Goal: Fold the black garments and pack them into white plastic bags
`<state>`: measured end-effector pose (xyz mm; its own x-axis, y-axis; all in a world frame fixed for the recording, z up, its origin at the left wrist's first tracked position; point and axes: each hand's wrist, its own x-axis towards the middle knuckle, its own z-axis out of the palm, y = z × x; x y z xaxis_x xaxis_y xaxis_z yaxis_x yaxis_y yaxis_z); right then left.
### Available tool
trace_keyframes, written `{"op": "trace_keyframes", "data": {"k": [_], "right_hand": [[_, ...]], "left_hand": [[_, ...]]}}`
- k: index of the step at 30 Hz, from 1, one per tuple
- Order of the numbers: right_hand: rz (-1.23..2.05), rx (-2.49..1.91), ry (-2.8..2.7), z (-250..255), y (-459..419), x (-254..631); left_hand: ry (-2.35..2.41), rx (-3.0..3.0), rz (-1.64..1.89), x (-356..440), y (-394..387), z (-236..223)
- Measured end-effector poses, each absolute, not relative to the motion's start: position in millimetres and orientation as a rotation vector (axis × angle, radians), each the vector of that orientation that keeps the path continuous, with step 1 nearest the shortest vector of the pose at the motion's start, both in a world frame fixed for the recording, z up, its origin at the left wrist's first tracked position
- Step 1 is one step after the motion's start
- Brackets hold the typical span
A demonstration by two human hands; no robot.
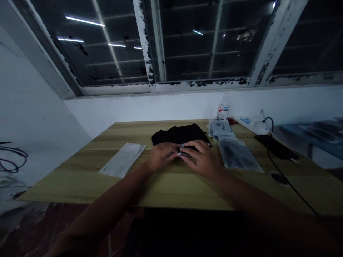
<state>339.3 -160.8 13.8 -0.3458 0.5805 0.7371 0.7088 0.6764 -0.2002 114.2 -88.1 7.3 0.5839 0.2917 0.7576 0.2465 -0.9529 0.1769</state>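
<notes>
Left hand [161, 156] and right hand [203, 159] observed gripping one small item [179, 154], largely hidden from view; black cloth [179, 135] lies just beyond on the counter [85, 189].

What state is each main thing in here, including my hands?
Left hand: fingers curled onto small dark-and-white item
Right hand: fingers curled onto the same item
Black cloth: rumpled
White rectangular packet: lying flat
Clear plastic bottle: upright
White printed packets: overlapping
Translucent plastic bag: flat, something dark inside
Black slab-shaped device: lying flat
White power strip: white adapter seemingly plugged in
White window frame: paint peeling
</notes>
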Motion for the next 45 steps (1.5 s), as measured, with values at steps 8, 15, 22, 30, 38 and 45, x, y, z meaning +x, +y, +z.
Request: {"op": "trace_keyframes", "data": {"k": [8,15,22,30,38,45], "right_hand": [[-0.357,-0.969,-2.243,25,-169,338],[-0.431,-1.092,-2.225,35,-160,355],[-0.369,-1.192,-2.113,45,-145,388],[0.112,-1.096,-1.967,46,-141,407],[0.568,-1.173,-1.950,25,-142,381],[-0.358,-1.392,-1.989,74,-174,484]], "left_hand": [[0.152,2.864,1.330,119,-93,8],[0.278,2.785,1.455,113,-94,17],[0.844,2.425,1.798,96,-79,11],[1.134,2.228,1.870,102,-67,9],[1.031,1.947,1.742,111,-63,0],[1.087,2.018,1.296,84,-35,-2]]}}
